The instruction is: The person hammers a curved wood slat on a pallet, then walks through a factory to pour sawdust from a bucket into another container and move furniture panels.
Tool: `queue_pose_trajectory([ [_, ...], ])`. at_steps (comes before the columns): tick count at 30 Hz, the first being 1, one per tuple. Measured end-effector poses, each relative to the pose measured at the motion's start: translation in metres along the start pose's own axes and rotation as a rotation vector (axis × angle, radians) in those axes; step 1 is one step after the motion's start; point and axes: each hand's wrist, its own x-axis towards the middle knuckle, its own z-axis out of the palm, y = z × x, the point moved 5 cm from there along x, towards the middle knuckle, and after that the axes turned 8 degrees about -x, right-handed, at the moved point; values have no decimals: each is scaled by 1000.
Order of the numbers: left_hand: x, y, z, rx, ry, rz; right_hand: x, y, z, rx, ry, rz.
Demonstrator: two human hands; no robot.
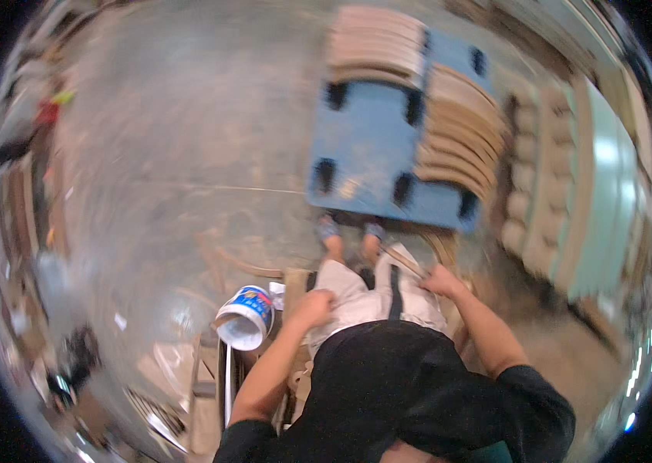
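The left hand point(315, 305) rests on the left thigh, just right of a white tub point(244, 318). The right hand point(439, 279) grips a thin strip point(403, 261). Farther off lies a blue pallet point(372, 147) bearing curved wooden pieces point(461, 135).

The pallet point(368, 154) lies straight ahead on the floor point(187, 139), just beyond the person's feet. Curved boards point(461, 135) are stacked along its right side, another stack point(376, 46) at its far end. A bucket point(245, 316) sits just left of the left hand point(314, 305); the right hand point(440, 279) touches what may be a curved strip point(407, 262), though blur hides it.
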Motion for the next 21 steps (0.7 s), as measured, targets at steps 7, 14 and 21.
queue_pose_trajectory([
  [7,-65,-129,15,-456,-574,-251,6,-47,103,246,-558,68],
  [14,77,-219,43,-619,-522,-60,199,-108,175,500,301,-366],
  [21,446,-245,-21,200,321,401,408,-152,152,1233,409,-143],
])
